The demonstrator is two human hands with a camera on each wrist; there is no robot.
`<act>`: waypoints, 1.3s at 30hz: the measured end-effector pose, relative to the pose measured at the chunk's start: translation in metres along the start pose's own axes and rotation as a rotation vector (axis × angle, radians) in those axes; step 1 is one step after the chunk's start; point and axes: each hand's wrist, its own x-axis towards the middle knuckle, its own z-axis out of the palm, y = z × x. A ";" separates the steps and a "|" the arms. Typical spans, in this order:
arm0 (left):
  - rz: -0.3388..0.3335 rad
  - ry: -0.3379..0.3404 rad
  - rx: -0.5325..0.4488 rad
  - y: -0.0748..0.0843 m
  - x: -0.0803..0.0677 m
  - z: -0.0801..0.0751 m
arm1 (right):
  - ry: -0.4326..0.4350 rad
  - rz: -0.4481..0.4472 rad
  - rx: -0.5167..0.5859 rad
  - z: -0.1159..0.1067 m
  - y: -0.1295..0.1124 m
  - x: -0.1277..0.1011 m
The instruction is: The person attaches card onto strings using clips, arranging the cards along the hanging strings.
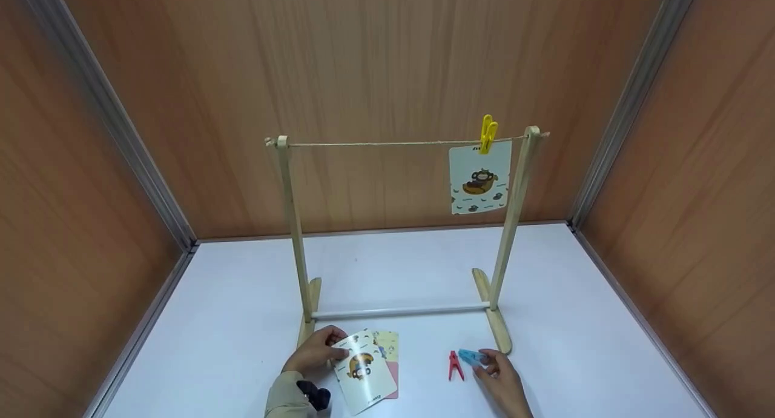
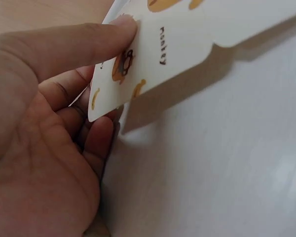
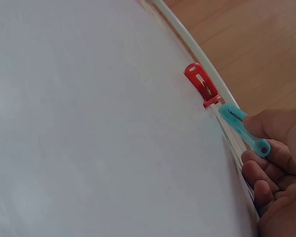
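My left hand (image 1: 316,352) pinches the edge of a white picture card (image 1: 365,378) between thumb and fingers. The word "monkey" shows on that card in the left wrist view, where its edge is raised off the table. Partly under it lies a yellow and pink card (image 1: 392,364). In my right hand (image 1: 501,378) a blue clothespin (image 1: 471,357) is pinched between thumb and fingers. A red clothespin (image 1: 455,366) lies on the table just left of it. The right wrist view shows the red clothespin (image 3: 201,83) close beside the blue one (image 3: 242,129).
A wooden stand (image 1: 511,224) with a string (image 1: 375,144) across its top stands behind the hands. Near the string's right end a yellow clothespin (image 1: 487,134) holds another picture card (image 1: 480,179). A white rod (image 1: 399,312) joins the feet. Wooden walls surround the white table (image 1: 206,333).
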 end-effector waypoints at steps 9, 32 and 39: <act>-0.032 0.090 -0.040 -0.002 0.000 0.009 | -0.048 0.129 0.062 -0.003 -0.003 0.005; -0.040 0.209 -0.171 0.017 -0.001 0.020 | -0.024 0.157 0.180 -0.004 -0.003 0.006; -0.052 0.196 -0.269 0.025 -0.004 0.023 | -0.028 0.159 0.159 -0.005 -0.003 0.005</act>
